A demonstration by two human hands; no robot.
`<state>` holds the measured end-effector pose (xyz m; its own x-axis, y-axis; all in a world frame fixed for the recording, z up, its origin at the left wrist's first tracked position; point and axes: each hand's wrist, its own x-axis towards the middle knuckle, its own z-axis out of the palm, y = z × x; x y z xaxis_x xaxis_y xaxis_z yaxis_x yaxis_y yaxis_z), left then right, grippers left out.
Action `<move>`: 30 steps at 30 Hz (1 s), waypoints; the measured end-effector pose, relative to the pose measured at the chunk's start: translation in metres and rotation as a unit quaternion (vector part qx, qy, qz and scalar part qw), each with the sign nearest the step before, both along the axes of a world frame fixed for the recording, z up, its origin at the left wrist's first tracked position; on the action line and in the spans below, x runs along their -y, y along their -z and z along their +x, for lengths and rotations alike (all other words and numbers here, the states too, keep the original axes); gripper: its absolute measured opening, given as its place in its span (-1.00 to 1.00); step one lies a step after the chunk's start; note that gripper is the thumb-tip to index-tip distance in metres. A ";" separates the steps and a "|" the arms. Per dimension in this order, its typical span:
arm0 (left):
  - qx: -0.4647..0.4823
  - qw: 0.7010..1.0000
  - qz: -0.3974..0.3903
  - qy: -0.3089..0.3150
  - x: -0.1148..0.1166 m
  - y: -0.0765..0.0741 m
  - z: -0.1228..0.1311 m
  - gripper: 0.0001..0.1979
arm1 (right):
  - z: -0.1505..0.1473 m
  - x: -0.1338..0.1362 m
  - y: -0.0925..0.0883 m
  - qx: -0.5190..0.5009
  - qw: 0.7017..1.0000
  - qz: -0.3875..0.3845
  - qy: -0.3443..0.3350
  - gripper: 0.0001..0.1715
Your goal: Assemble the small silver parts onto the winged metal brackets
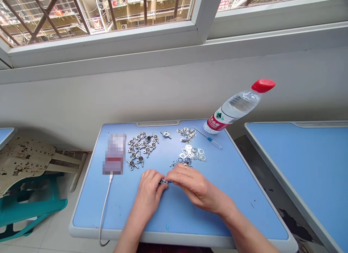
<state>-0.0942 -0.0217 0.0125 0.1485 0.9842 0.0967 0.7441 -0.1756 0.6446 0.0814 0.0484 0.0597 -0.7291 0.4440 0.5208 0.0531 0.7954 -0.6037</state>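
My left hand [149, 189] rests on the blue desk, its thumb and fingers closed around a small silver metal fitting [164, 182]. From the other side, my right hand [197, 184] reaches to the same fitting with thumb and fingers pinched together. Whatever lies in that pinch is too small and hidden to make out. Just beyond the right hand are small black rings [185, 160] and tiny screws, partly covered by it. Flat metal plates [187, 151] lie behind these, with small metal levers [187, 135] farther back. Similar fittings [145, 145] are grouped beyond my left hand.
One fitting [166, 134] lies apart from the group. A slim screwdriver [210, 139] sits near a red-capped water bottle [233, 108]. At left is a blurred phone-like object [114, 153] with a white cable [105, 204]. Another desk [304, 158] stands to the right, stools [29, 205] to the left.
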 end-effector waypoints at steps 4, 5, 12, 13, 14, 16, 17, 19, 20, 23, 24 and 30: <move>0.001 1.000 -0.001 -0.002 0.000 0.000 0.000 -0.91 | 0.001 0.001 -0.001 0.012 1.000 -0.010 -0.004 -0.60; 0.000 1.000 -0.003 -0.002 0.000 0.000 0.000 -0.91 | 0.000 0.001 0.000 0.012 1.000 -0.013 0.006 -0.62; 0.000 1.000 0.003 -0.002 0.000 0.002 0.000 -0.91 | -0.008 0.004 0.004 -0.025 0.992 0.040 0.118 -0.81; 0.000 1.000 0.004 -0.003 0.000 0.002 0.001 -0.91 | -0.009 0.004 0.004 -0.027 0.990 0.048 0.127 -0.80; -0.001 1.000 0.005 -0.005 0.001 0.002 0.001 -0.90 | -0.010 0.005 0.005 -0.028 0.989 0.053 0.135 -0.80; -0.001 1.000 0.006 -0.008 0.001 0.002 0.001 -0.89 | -0.011 0.006 0.005 -0.024 0.986 0.063 0.154 -0.80; 0.000 1.000 0.006 -0.009 0.002 0.002 0.001 -0.89 | -0.012 0.006 0.006 -0.022 0.984 0.068 0.162 -0.80; 0.001 1.000 0.007 -0.011 0.002 0.003 0.001 -0.88 | -0.012 0.008 0.006 -0.018 0.982 0.077 0.174 -0.80; 0.001 1.000 0.009 -0.011 0.002 0.003 0.001 -0.87 | -0.012 0.008 0.006 -0.017 0.980 0.082 0.179 -0.80; 0.000 1.000 0.014 -0.009 0.002 0.003 0.001 -0.89 | -0.013 0.010 0.006 -0.018 0.976 0.097 0.193 -0.80; 0.000 1.000 0.014 -0.009 0.002 0.003 0.001 -0.89 | -0.014 0.011 0.007 -0.022 0.975 0.101 0.198 -0.80; -0.005 1.000 0.009 -0.011 0.001 0.002 0.001 -0.90 | -0.014 0.008 0.012 -0.038 0.971 0.109 0.209 -0.80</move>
